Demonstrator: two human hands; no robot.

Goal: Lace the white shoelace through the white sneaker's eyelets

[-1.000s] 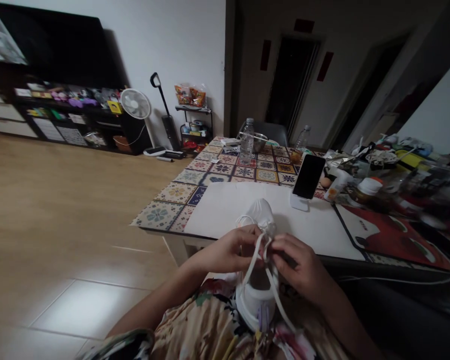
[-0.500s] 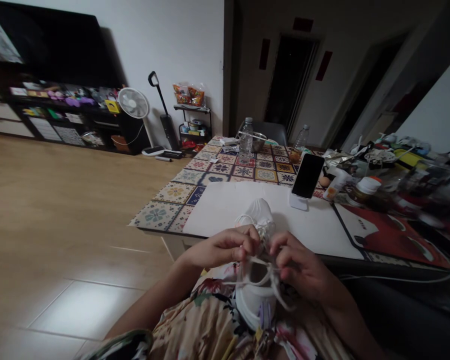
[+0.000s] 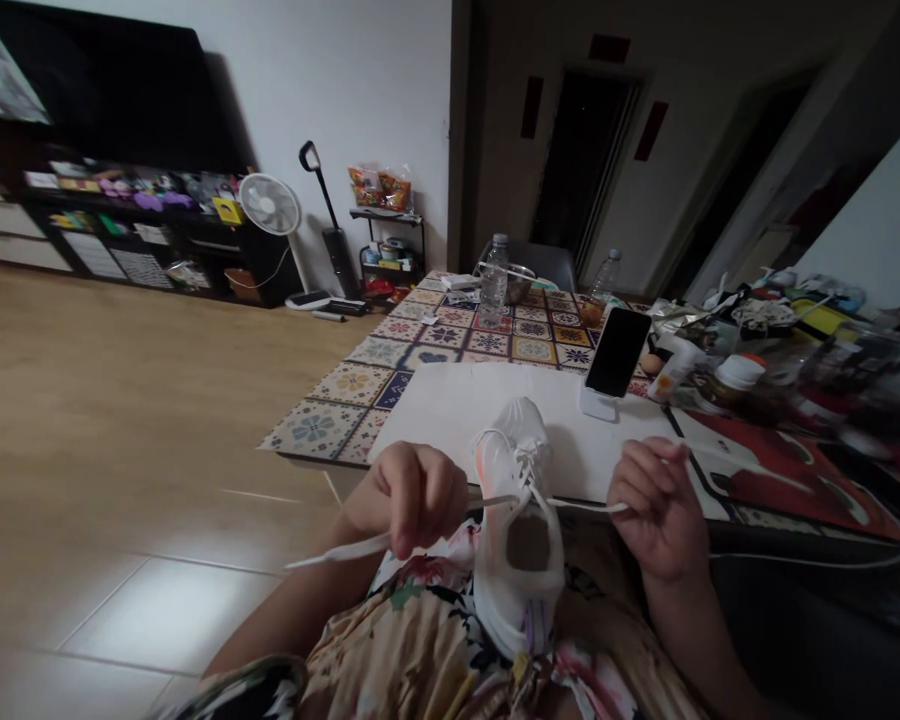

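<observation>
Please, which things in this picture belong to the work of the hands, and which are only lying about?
Part of the work:
left hand
right hand
white sneaker
white shoelace

Just lying about:
smartphone
plastic water bottle
metal bowl
standing fan

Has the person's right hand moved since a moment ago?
Yes. The right hand, holding a white lace, has moved rightward, away from the white shoe, from just left of the phone on its stand to clearly right of it.

Pale wooden floor (image 3: 135,420), white wall (image 3: 345,90)
</observation>
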